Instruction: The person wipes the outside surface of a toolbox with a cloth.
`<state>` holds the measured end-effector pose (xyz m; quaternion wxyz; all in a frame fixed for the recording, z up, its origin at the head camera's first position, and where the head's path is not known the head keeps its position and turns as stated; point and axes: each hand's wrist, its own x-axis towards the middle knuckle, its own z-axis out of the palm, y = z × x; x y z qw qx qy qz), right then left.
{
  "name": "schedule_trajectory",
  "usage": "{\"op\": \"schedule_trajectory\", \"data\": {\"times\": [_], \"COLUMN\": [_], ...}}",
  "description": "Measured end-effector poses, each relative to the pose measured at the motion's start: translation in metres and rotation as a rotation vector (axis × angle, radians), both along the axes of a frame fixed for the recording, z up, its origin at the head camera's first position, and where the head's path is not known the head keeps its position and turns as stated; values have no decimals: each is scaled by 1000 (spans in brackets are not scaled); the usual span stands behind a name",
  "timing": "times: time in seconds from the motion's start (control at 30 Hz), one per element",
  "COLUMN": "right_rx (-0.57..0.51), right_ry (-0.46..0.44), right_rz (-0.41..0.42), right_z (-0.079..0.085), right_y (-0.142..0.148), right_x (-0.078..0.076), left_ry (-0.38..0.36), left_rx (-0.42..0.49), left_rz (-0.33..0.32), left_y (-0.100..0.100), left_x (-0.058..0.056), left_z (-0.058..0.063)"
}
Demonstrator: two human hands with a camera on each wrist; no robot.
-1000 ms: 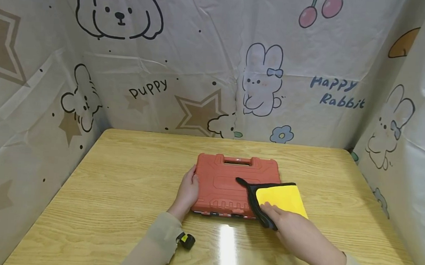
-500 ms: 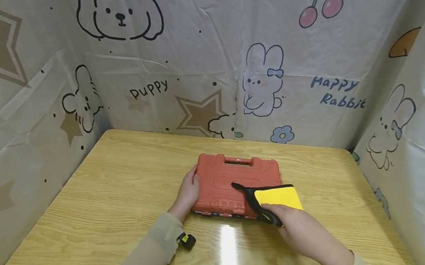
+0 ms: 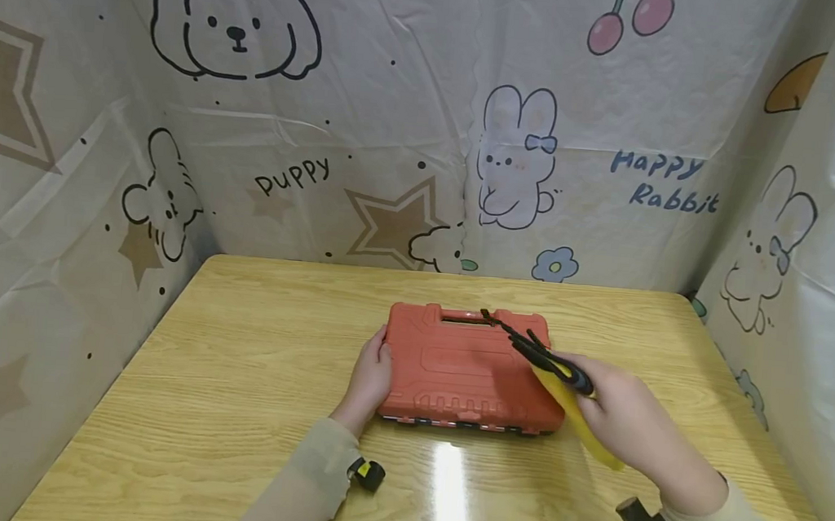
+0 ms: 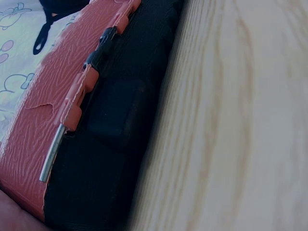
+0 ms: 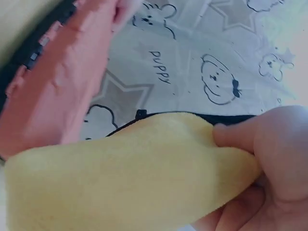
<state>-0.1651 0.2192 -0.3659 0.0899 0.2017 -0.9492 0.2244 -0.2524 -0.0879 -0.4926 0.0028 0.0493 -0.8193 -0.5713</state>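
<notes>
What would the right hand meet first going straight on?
Probably the red case, ahead and left of the right hand; the hand's height is unclear, so it and its yellow cloth might pass over.

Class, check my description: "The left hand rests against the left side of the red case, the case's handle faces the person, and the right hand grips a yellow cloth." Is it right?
Not quite. The handle is on the far edge, facing away from the person, as the head view shows. The rest of the statement stands.
</notes>
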Motion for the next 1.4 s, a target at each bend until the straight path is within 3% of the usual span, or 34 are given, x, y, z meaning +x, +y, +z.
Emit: {"op": "schedule_trajectory", "data": {"times": [0.23,0.43,0.77,1.2,1.4], "right_rx": [-40,-70,-129,-239,-165], "right_ry": [45,99,83,-52,-46], "right_rz": [-57,-68,-87,-199,-180], "right_z": [18,35,57,50,38], "right_y": [5,4,-2,-7,-29], "right_x": [-15,-37,-77,-143,-172], "left_ry": [3,6,11,15,18], "left_rx": [-3,6,16,37,33], "left_rz": [-5,-2,-7,-19,-14], "left_y": [-2,-3,-4,-1,-1], "left_x": [0,-1,-1,2,1], "left_z": [1,0,0,2,1]}}
